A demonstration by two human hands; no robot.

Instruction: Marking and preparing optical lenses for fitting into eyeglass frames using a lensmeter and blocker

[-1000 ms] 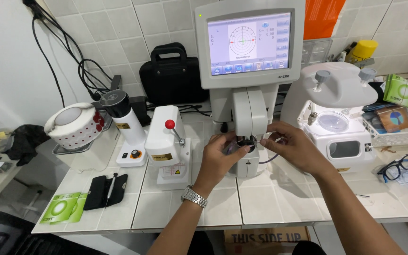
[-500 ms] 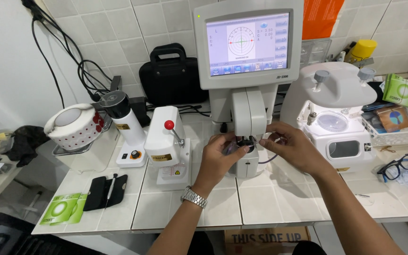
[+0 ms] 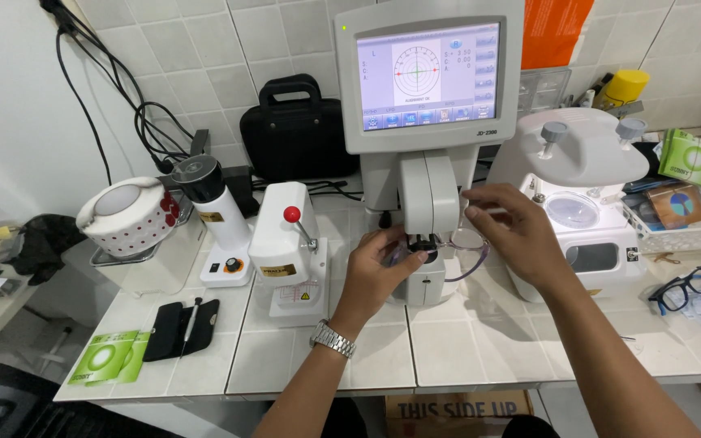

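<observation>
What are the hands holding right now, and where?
Both hold clear-framed glasses on the lens meter: left hand at one lens, right hand at the other rim.

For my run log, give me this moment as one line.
left hand: holds eyeglasses at lens meter | right hand: grips eyeglasses' other side | screen: on, target rings | blue glasses: on counter, right
</observation>
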